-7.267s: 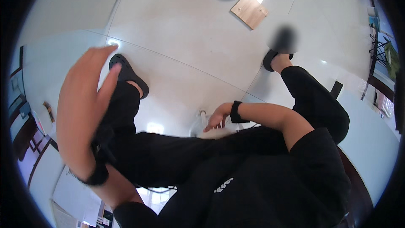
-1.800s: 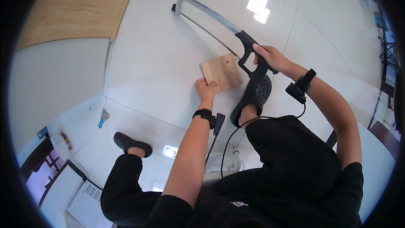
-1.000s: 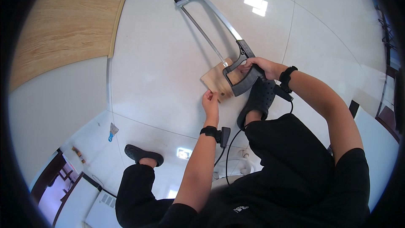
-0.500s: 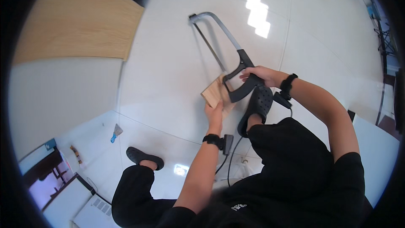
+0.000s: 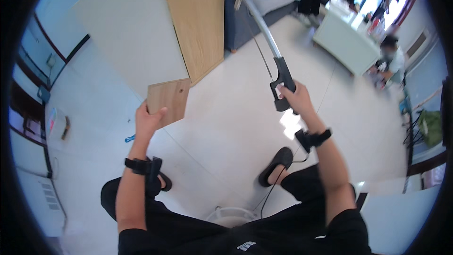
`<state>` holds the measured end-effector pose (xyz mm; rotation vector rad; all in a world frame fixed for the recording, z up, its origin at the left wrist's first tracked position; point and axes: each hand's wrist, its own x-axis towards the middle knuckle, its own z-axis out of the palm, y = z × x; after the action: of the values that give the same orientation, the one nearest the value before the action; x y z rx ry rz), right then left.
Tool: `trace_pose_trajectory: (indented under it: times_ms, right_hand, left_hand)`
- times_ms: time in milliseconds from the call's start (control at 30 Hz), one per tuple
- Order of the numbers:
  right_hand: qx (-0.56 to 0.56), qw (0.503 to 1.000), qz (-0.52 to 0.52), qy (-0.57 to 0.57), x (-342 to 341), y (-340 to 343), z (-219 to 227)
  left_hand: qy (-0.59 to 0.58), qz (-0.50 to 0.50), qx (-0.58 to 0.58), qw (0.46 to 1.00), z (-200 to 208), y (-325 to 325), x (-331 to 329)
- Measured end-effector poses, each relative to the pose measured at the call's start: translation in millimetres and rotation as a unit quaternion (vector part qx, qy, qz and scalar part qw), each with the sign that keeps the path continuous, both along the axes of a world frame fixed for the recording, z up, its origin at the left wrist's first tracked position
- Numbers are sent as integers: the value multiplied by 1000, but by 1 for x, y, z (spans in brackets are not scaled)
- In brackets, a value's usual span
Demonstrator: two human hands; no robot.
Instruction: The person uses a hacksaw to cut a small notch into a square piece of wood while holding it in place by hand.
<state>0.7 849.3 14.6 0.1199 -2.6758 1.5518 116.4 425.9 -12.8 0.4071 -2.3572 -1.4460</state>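
Left hand point(image 5: 147, 122): fingers closed to the thickness of the wooden board point(image 5: 170, 101), gripping its lower left part, thumb across the near face. A dark round spot shows near the board's upper right corner. Right hand point(image 5: 298, 99): curled around the black grip of the hacksaw point(image 5: 268, 34), its metal frame pointing away from the wearer and the thin blade on the left side.

Change: half a second ago we had board and saw together beside the right clog point(image 5: 275, 166), the grip overlapping the wood. Now they are well apart, board to the left, saw to the right, both apparently held above the floor point(image 5: 226, 108). The blade touches no wood; we judge no cutting is under way, with both things firmly in hand.

The view has also swung up. We now note the grey sofa point(image 5: 238, 23), a white cabinet point(image 5: 342, 42) and another person point(image 5: 396, 61) at far right, blurred. The wood-faced panel point(image 5: 196, 23) stands behind the board; a blue handle point(image 5: 130, 139) shows by the left forearm.
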Motion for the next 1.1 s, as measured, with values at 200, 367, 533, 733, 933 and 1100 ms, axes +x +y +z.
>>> trace_pose_trajectory:
  times_ms: [200,367,533,733,933,1100]
  right_hand:
    - [-128,984,-124,-16,126,-46,-6]
    - [-253,962,-40,-91,220,-65,-40]
    - [-226,945,-102,-215,283,-79,-85]
    - [-328,868,-121,-353,304,-95,-117]
    - [-207,905,-106,-357,308,-107,-131]
    - [-169,909,-32,-380,310,-122,-151]
  left_hand:
    - [20,-17,13,1000,18,-5,75]
    - [-38,-71,-280,957,-22,1,91]
    - [-142,-141,-323,925,-94,17,111]
    - [-250,-202,-309,895,-203,34,157]
    - [-266,-192,-256,909,-265,55,177]
    - [-308,-182,-249,900,-299,62,186]
